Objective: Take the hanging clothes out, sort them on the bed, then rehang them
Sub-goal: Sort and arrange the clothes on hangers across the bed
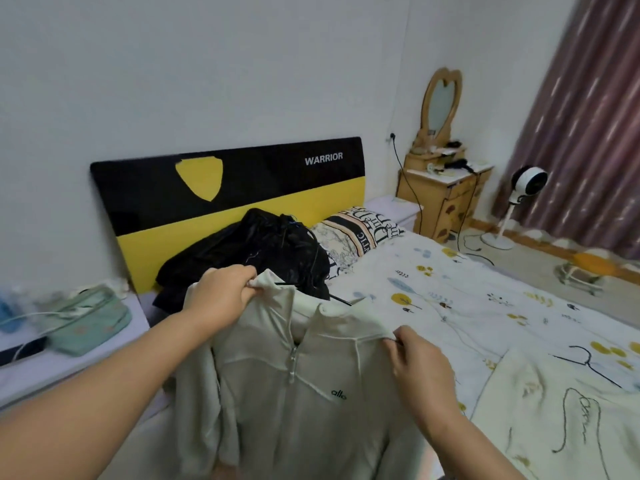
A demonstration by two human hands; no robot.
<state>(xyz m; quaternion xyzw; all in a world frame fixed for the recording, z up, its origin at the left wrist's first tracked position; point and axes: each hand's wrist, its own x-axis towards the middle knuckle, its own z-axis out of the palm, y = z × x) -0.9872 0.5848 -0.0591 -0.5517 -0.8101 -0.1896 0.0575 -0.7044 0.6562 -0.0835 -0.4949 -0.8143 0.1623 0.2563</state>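
A cream zip-up jacket [311, 403] with a small dark logo hangs in front of me over the near side of the bed [460, 296]. My left hand [221, 294] grips its collar and left shoulder. My right hand [420, 365] pinches the jacket's right shoulder seam. A thin black hanger [341, 300] pokes out behind the collar. Black clothes [256, 251] lie heaped at the head of the bed. A cream garment with line drawings [561, 420] is spread at the lower right, with a black hanger [588, 363] lying on it.
A black and yellow headboard [228, 188] stands against the wall, and a patterned pillow [360, 233] lies beside the black heap. A green pouch [90, 320] rests on the left nightstand. A dresser with a mirror [443, 188] and a white fan [519, 195] stand at right.
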